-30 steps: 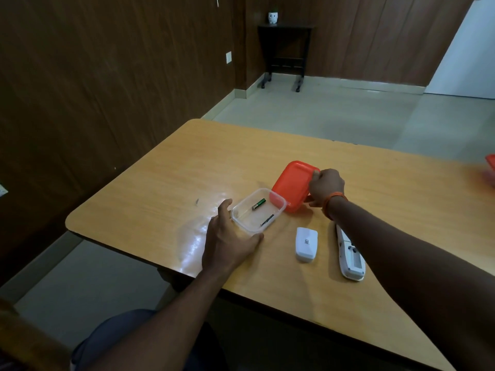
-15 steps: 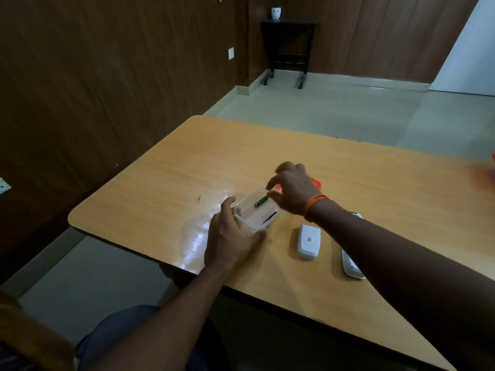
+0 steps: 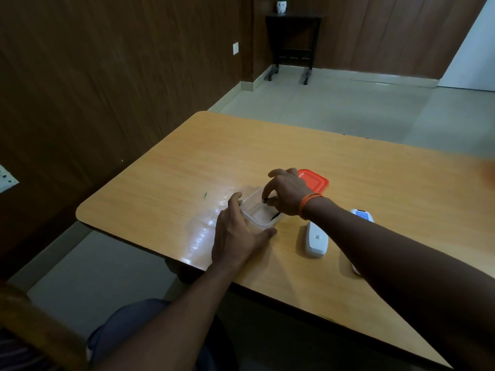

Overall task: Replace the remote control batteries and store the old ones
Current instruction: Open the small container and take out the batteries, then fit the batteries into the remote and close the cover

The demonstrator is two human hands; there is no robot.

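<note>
A clear plastic container (image 3: 255, 213) sits on the wooden table (image 3: 375, 167). My left hand (image 3: 237, 235) rests against its near-left corner, fingers spread around the rim. My right hand (image 3: 286, 190) reaches into the container from above, fingertips pinched on a dark battery (image 3: 267, 200). A second battery (image 3: 276, 216) lies on the container floor. The red lid (image 3: 314, 180) lies flat on the table just behind my right hand. A white battery cover (image 3: 317, 239) lies to the right of the container. The white remote (image 3: 362, 216) lies further right, mostly hidden under my right forearm.
The table's near edge runs diagonally below my arms. A dark wood-panelled wall stands to the left. A small black side table (image 3: 293, 44) with a white pot (image 3: 281, 8) stands at the far wall. A wooden chair arm (image 3: 40, 325) shows at the bottom left.
My right hand let go of the red lid, which now lies flat behind the container, and moved into the container onto a battery. My left hand stayed at the container.
</note>
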